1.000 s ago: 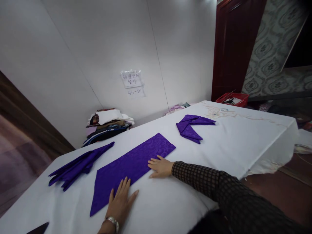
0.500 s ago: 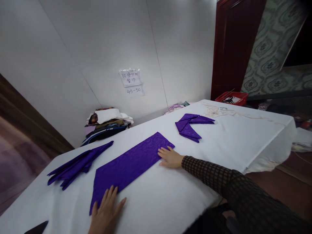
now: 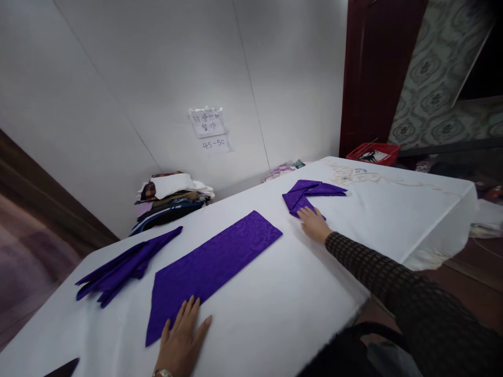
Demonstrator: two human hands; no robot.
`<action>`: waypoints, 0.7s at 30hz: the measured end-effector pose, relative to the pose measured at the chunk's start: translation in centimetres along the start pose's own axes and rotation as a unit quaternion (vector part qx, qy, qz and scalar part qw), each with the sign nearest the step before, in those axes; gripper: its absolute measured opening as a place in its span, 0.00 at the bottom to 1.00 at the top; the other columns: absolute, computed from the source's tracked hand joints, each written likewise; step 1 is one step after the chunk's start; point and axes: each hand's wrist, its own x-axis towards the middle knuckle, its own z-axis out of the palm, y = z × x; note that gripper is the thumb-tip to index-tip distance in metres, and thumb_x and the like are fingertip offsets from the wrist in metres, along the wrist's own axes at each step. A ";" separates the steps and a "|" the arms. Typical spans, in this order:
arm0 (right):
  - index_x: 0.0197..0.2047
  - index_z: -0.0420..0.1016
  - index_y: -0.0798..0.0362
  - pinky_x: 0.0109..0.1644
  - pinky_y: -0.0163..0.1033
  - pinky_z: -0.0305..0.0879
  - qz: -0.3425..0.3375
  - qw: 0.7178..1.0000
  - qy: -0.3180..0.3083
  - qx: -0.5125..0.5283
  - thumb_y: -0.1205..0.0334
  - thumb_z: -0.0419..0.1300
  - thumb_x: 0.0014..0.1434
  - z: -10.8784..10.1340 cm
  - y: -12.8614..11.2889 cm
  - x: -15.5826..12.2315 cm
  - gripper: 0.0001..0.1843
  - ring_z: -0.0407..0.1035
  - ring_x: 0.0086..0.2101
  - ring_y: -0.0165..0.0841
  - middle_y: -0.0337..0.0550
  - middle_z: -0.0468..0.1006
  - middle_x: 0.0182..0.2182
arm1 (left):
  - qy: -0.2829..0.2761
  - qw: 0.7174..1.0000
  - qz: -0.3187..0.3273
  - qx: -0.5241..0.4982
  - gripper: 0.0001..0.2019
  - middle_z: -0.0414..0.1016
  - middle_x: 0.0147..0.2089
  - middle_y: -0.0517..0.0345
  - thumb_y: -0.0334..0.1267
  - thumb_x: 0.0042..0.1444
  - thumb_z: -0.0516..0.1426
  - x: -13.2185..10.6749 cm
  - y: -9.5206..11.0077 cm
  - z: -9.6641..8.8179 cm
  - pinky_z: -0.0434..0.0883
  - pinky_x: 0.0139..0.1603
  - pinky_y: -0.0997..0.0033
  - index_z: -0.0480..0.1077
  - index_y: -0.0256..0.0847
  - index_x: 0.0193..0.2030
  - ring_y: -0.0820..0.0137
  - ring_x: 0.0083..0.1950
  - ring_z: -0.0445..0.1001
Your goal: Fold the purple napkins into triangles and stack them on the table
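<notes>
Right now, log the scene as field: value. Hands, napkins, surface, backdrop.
left_hand: left hand, fingers spread on the near edge of the flat purple napkin
right_hand: right hand, fingers over the near arm of the V-folded purple napkin; grip unclear
flat_napkin: long patterned strip, between the other two napkins
third_napkin: pleated purple napkin, left of the strip
surface: white tablecloth
wall: handwritten paper sign, "45-50" below
behind_table: stack of folded clothes, left; red basket, right
</notes>
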 end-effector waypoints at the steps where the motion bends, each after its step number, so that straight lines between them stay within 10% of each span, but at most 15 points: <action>1: 0.62 0.58 0.59 0.61 0.56 0.40 0.017 0.999 -0.004 -0.028 0.68 0.46 0.59 0.1 0.9 0.0 0.27 0.49 0.61 0.45 0.55 0.60 0.61 | -0.001 1.000 -0.002 0.001 0.31 0.46 0.69 0.52 0.48 0.58 0.42 0.0 0.1 0.0 0.44 0.66 0.48 0.49 0.36 0.66 0.61 0.70 0.42; 21: 0.43 0.71 0.63 0.47 0.44 0.52 0.052 0.992 -0.040 -0.106 0.73 0.44 0.60 0.6 1.3 2.1 0.16 0.69 0.40 0.40 0.59 0.76 0.38 | 0.010 0.999 0.029 0.029 0.30 0.45 0.70 0.54 0.47 0.58 0.43 0.5 -1.6 1.8 0.43 0.66 0.49 0.51 0.40 0.66 0.61 0.70 0.41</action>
